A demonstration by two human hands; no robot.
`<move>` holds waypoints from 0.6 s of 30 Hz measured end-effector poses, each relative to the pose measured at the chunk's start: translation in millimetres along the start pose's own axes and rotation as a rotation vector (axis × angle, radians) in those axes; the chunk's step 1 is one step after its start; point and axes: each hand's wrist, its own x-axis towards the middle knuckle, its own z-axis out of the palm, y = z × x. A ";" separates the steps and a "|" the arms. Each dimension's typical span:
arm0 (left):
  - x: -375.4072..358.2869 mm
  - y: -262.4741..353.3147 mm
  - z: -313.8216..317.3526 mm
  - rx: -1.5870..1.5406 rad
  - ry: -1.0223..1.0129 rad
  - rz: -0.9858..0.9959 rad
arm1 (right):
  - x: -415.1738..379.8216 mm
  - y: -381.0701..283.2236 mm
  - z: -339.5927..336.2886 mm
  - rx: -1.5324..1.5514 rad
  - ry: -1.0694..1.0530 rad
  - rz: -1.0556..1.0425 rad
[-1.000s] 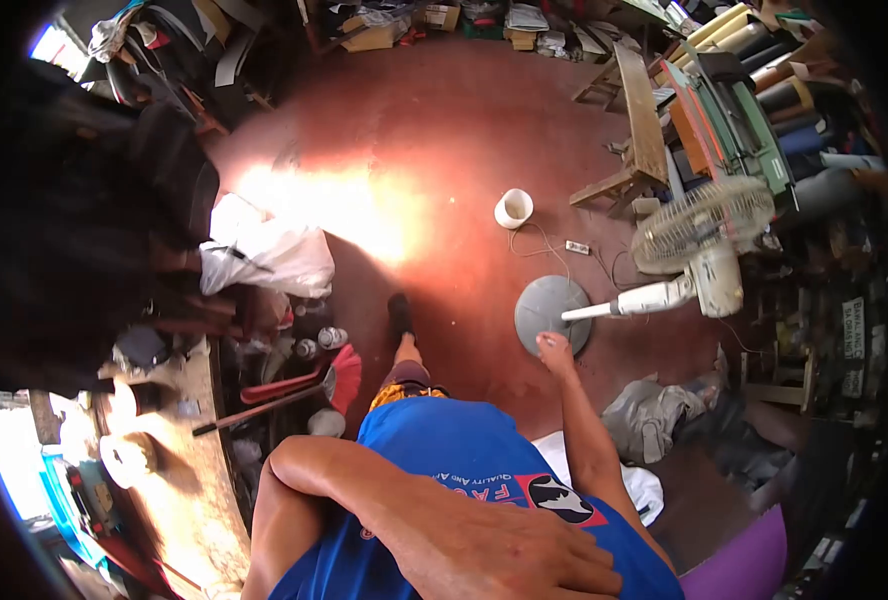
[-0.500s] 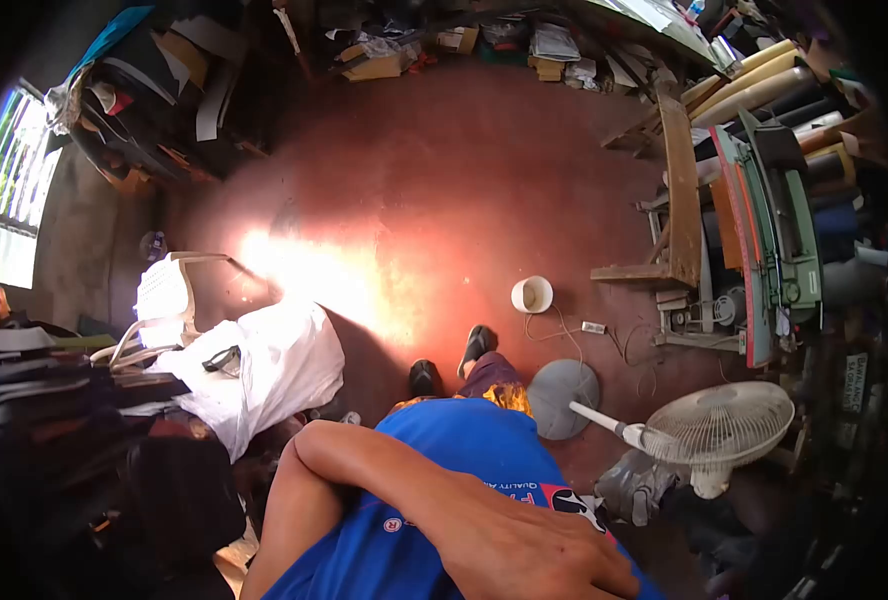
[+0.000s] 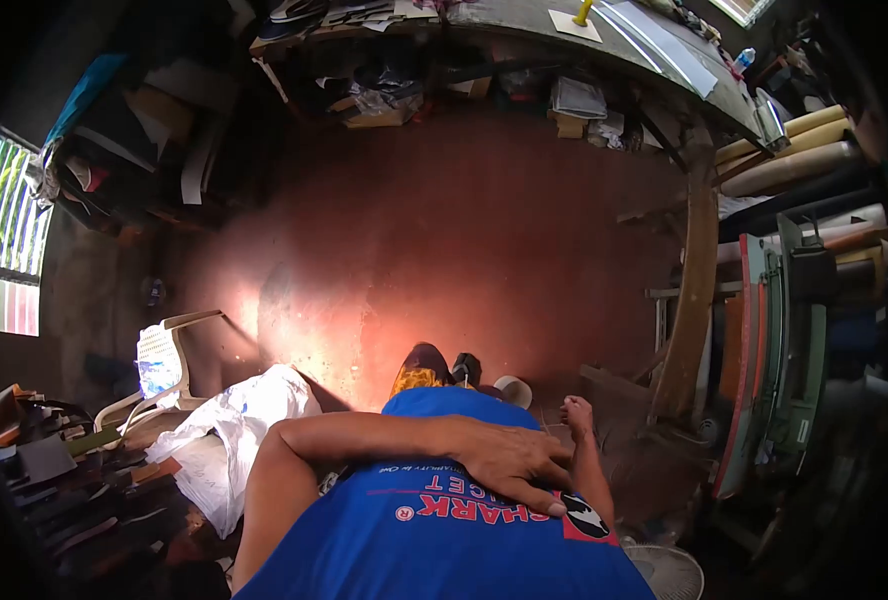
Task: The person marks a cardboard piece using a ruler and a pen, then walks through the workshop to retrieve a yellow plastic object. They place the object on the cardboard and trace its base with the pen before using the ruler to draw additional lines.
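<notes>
My left hand (image 3: 514, 462) lies flat on the front of the blue shirt (image 3: 404, 535), across the printed lettering, with its fingers spread a little and nothing in it. To the right of the shirt, my right hand (image 3: 578, 416) is held away from the body with its fingers curled; whether anything is in it is too small to tell. Below, a foot in a dark shoe (image 3: 466, 370) shows beside a white bucket (image 3: 513, 391) on the red floor (image 3: 414, 230).
A white plastic chair (image 3: 160, 360) and white sack (image 3: 239, 425) stand at the left. A long worktable (image 3: 524, 22) crosses the top. At the right are a wooden bench (image 3: 699, 290), a green and red machine (image 3: 749, 370) and rolls (image 3: 794, 168). A fan (image 3: 664, 572) is low right.
The view has tilted up and moved forward, bringing in more of the worktable. The bucket and fan sit lower and nearer the body. My right hand has come into view.
</notes>
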 end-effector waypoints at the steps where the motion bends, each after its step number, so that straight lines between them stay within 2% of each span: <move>1: -4.0 -13.4 -24.2 -0.012 -0.028 -0.128 | 25.4 -41.9 -7.2 -0.003 0.012 -0.046; 4: -19.1 -50.4 -88.1 0.114 0.071 -0.187 | 81.8 -150.9 -11.7 -0.009 0.039 -0.124; 6: -28.8 -70.9 -137.3 0.053 0.063 -0.229 | 113.2 -189.9 -8.9 -0.009 0.069 -0.148; 9: -39.3 -99.0 -213.6 0.023 0.185 -0.351 | 172.6 -195.6 0.8 0.060 0.016 -0.148; 12: -34.4 -105.8 -293.7 0.052 0.235 -0.462 | 149.9 -215.5 24.6 0.032 0.045 -0.004; 13: -31.7 -109.1 -326.2 0.072 0.224 -0.449 | 138.9 -230.6 35.8 -0.016 0.044 0.079; 15: -23.4 -115.4 -368.4 0.084 0.171 -0.578 | 138.7 -217.0 39.1 -0.347 -0.032 -0.140; 16: -18.7 -122.9 -388.2 0.136 0.145 -0.646 | 163.3 -166.3 37.8 -0.494 -0.027 -0.203; 18: -2.2 -122.1 -435.8 0.152 0.066 -0.778 | 171.4 -164.0 39.1 -0.505 -0.035 -0.046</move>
